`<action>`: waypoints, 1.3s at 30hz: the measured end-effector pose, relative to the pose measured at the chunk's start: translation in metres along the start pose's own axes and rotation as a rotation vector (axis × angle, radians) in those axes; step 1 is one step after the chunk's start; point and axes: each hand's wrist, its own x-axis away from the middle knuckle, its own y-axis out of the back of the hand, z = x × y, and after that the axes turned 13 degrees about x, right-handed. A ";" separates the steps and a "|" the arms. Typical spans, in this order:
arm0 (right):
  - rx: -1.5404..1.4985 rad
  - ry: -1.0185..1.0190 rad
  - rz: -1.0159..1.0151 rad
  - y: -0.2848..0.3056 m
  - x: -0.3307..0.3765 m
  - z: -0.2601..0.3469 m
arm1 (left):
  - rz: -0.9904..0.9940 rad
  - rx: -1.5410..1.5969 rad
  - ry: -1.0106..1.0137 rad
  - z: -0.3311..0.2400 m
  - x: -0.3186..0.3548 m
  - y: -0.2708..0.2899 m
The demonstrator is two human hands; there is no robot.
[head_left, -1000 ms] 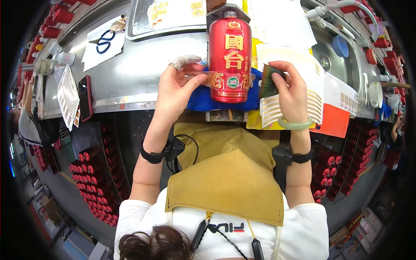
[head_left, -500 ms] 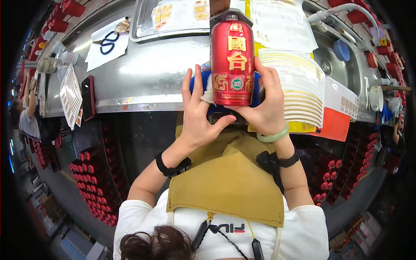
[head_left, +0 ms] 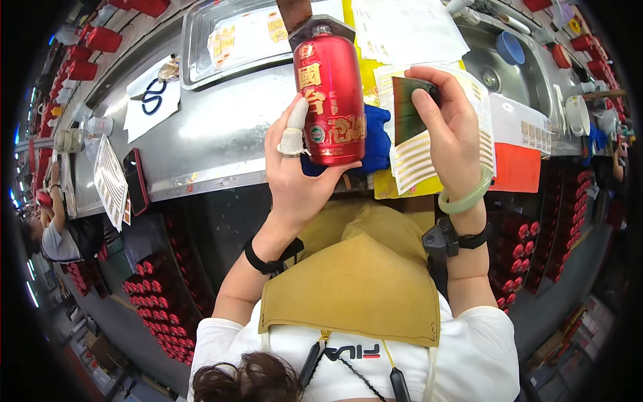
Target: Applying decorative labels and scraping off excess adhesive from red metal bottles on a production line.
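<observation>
A red bottle (head_left: 341, 74) with raised gold lettering and gold ornament lies with its neck pointing away from me, over a folded blue cloth (head_left: 378, 137). My left hand (head_left: 291, 174) grips its lower left side, thumb at the base, and a white finger cover (head_left: 292, 142) sits on one finger. Off to the bottle's right, my right hand (head_left: 455, 127) pinches a dark green, flat scraper-like piece (head_left: 406, 110) between thumb and fingers. This piece is above sheets of curved gold strips (head_left: 414, 164), and I cannot tell if it touches them.
A metal tray (head_left: 194, 67) with gold labels lies at the far left of the steel bench (head_left: 221, 127). Nearby are blue-handled scissors (head_left: 153, 95) and a phone (head_left: 136, 181). A sink (head_left: 489, 80) with a blue bowl (head_left: 510, 48) is at right. Red bottles (head_left: 157, 301) stand below the bench.
My right hand has let go of the bottle, moved right and taken hold of the dark green piece. In my left hand the bottle has rolled, its lettering shifting left.
</observation>
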 end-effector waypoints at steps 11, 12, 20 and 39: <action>0.495 0.000 -0.132 -0.011 0.011 -0.037 | 0.084 0.051 0.027 0.012 0.003 0.008; 0.473 0.014 -0.173 -0.007 0.010 -0.033 | 0.089 0.073 0.050 0.013 0.003 0.008; 0.529 0.012 -0.168 -0.010 0.009 -0.059 | 0.150 0.178 0.150 0.024 0.008 0.015; 0.654 0.964 0.104 -0.019 0.021 -0.008 | 0.103 -0.051 0.132 0.017 0.008 0.002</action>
